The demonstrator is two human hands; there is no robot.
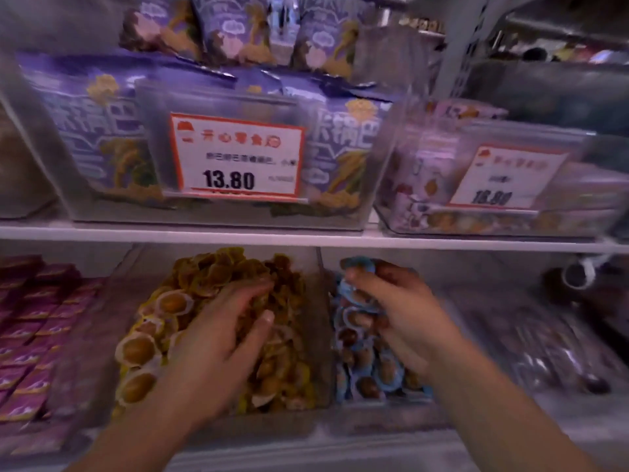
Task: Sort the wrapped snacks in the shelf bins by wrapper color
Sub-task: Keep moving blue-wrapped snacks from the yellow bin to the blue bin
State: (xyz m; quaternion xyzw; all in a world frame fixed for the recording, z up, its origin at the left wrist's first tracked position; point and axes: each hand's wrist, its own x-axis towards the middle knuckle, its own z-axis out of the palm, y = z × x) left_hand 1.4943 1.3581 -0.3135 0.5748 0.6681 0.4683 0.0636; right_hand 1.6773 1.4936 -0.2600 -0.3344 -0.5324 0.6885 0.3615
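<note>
Yellow snack packs point(143, 349) fill the near middle bin, where the left hand point(218, 349) digs in with fingers curled loosely into the pile, probably feeling for strays. Beside it, the right hand point(398, 311) pinches a bunch of blue packs point(357, 267) above the blue bin point(371, 379), likely returning them. The packs are crumpled; their long axis is unclear. Farther up, purple bags point(85, 124) sit behind a price tag point(238, 158).

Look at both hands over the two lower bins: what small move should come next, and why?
Probably the right hand should drop its blue snacks into the blue bin below it. Its grip already holds blue wrappers above blue-wrapped pieces, so they match. The left hand rests in the yellow bin, likely feeling for more strays.
</note>
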